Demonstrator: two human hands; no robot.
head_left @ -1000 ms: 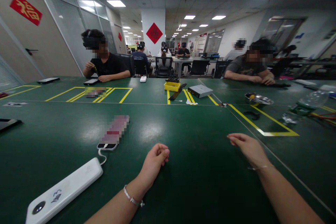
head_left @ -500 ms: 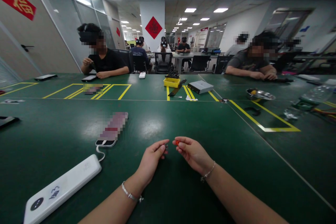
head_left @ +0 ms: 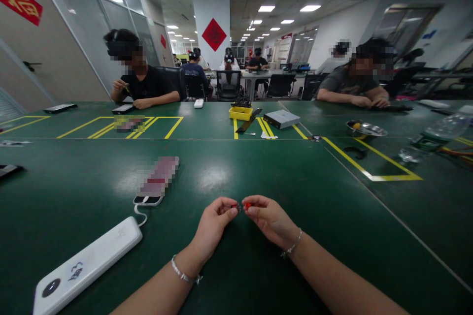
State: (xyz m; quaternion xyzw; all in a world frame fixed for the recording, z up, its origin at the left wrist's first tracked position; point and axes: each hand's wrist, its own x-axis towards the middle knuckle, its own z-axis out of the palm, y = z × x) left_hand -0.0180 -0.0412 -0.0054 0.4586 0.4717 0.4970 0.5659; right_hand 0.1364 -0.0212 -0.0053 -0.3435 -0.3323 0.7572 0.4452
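Observation:
My left hand (head_left: 211, 222) pinches a small dark piece with a bit of red (head_left: 238, 206) between thumb and fingertips. Facing it closely, my right hand (head_left: 271, 220) grips a small orange-red piece (head_left: 247, 205) the same way. Both pieces are too small and too covered by fingers to tell their kind. Only a narrow gap shows between them, and whether they touch I cannot tell. The hands are low over the green tabletop (head_left: 236, 275). To the left lie a white power bank (head_left: 96, 261) and a phone (head_left: 158, 182) joined to it by a white cable (head_left: 143, 218).
Farther off stand a yellow tray (head_left: 240, 113) with black cables, a grey box (head_left: 281, 119) and a metal bowl (head_left: 366, 129). A plastic bottle (head_left: 445, 130) lies at the right. Two people sit across the table, one on the left (head_left: 150, 83) and one on the right (head_left: 342, 86).
My hands have come closer together, bringing the two small pieces almost end to end. Some red now shows at the left fingertips. The camera view has shifted slightly.

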